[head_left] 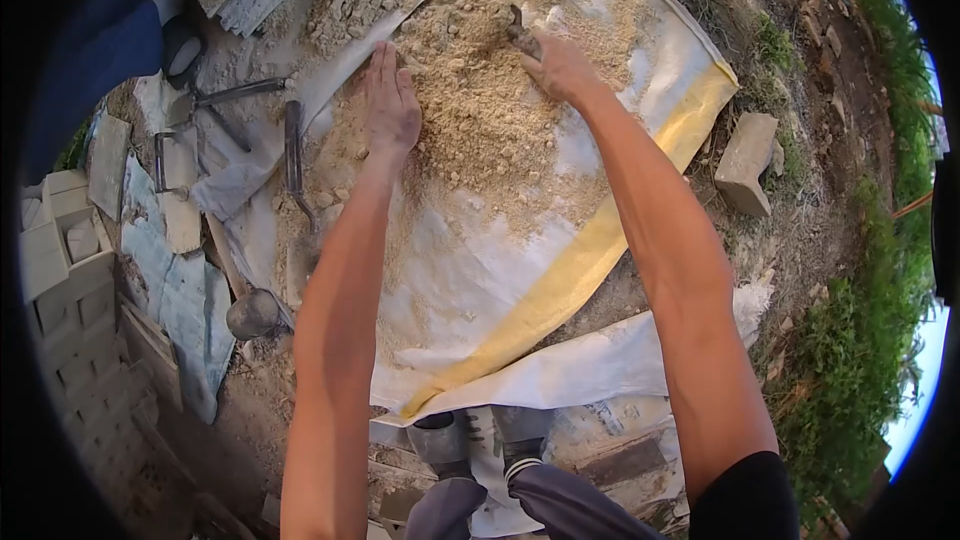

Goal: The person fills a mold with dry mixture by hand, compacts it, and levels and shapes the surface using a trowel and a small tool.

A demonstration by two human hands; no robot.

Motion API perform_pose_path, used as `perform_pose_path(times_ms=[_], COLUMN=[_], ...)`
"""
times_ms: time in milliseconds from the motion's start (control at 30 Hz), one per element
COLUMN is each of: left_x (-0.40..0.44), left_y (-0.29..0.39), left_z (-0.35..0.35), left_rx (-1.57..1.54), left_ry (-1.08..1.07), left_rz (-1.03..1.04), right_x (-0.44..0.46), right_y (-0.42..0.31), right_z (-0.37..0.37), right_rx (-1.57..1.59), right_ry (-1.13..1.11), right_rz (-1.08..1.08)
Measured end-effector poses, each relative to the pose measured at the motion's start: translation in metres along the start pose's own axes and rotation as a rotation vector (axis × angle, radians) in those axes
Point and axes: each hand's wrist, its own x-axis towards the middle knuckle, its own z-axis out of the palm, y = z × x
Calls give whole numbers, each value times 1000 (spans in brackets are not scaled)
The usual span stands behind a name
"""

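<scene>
A mound of crumbly tan soil [480, 110] lies on a white woven sheet [470, 280] with a yellow stripe. At the mound's left edge rests my left hand [392, 110], its fingers stretched out and side by side, holding nothing. On the upper right of the mound is my right hand [562, 68]. Its fingers are bent round a dark, soil-coated object [518, 32], partly buried and too small to name. Dust covers my left hand.
Dark-handled tools [292, 150] and a round-headed ladle [253, 314] lie at the left. Stacked pale blocks [70, 250] stand farther left. A broken brick [746, 162] sits right of the sheet. Another person's blue-clothed leg [100, 50] shows at the upper left.
</scene>
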Motion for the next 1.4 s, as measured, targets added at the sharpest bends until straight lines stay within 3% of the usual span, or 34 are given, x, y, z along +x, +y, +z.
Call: perform_pose_path(times_ms=[33, 100, 133, 167, 267, 300, 367, 433, 500, 600, 767, 933, 1033, 1100, 1400], left_x=[2, -1, -7, -14, -56, -66, -78, -62, -52, -50, -80, -114, -136, -147, -183], left_y=[5, 10, 13, 15, -5, -6, 9, 9, 5, 19, 44, 56, 72, 83, 95], left_z=[0, -6, -8, -10, -12, -15, -32, -35, -25, -7, -8, -5, -3, -3, -22], left_rx=[-112, -210, -261, -315, -435, -472, -332, -282, -227, -88, -267, -447, -474, -556, -897], left_ry=[-8, -14, -61, -108, -211, -252, -79, -67, -39, -49, -79, -73, 11, 129, 223], left_rz=[-42, -84, -209, -335, -349, -351, -33, -48, -53, 50, 18, -14, -70, -171, -377], right_x=[-8, -27, -41, -58, -106, -119, -136, -140, -137, -148, -194, -227, -239, -262, -313], right_y=[-4, -3, -4, -4, -4, 4, 25, 42, 53, 60, 13, -18, -34, -59, -108], right_z=[3, 2, 3, 4, 3, 9, 8, -1, -6, 9, 29, 65, 83, 94, 90], right_rx=[-21, -33, -45, -40, -207, -212, -181, -140, -64, 33, 148, 235, 310, 287, 437], right_ry=[-121, -131, -143, -146, -230, -140, -17, 3, 195, 206, -3, -5, 48, -121, -112], right_rz=[-81, -181, -271, -268, -255, -222, -89, 18, 396, 349, 320, 288, 278, 291, 395])
